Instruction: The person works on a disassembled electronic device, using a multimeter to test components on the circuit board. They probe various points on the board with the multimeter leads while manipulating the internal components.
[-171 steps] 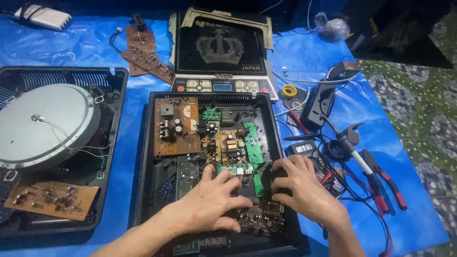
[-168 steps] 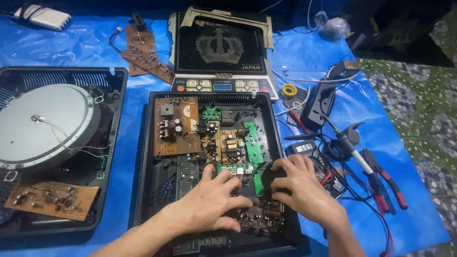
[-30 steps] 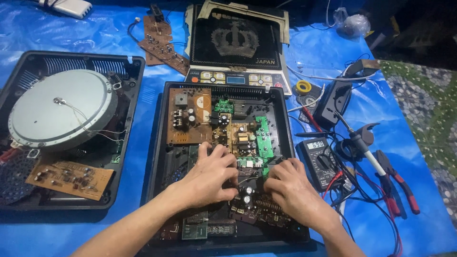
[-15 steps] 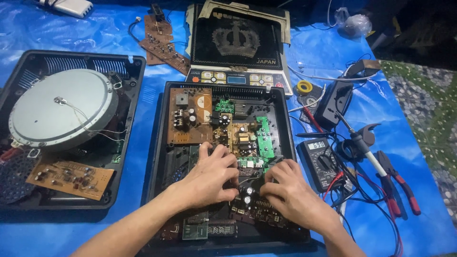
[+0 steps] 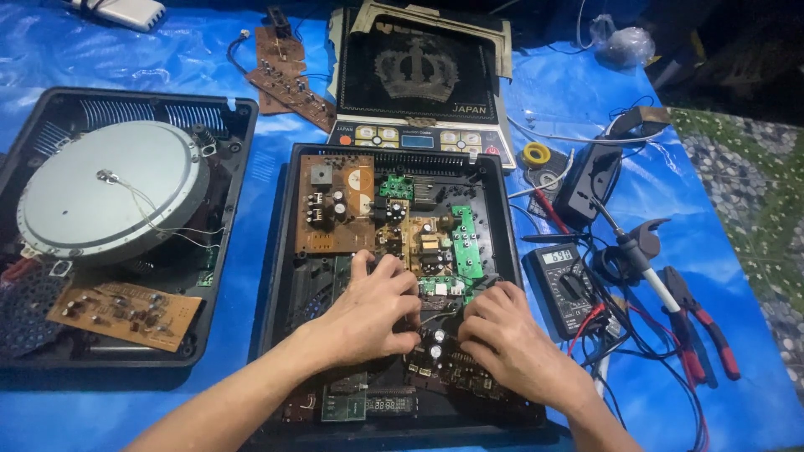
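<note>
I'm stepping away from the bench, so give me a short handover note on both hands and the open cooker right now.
Left hand and right hand both rest, fingers down, on the circuit boards inside the open black cooker housing; whether they grip a part cannot be told. Its glass top is off, lying behind it. Multimeter and red-handled pliers lie to the right. The boards remain inside the housing.

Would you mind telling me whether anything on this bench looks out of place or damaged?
Nothing looks spilled or broken. Both cookers are simply opened up: the left case has a loose brown circuit board lying askew at its lower edge, and a glass top panel lies detached behind the middle case, where both hands work.
</note>
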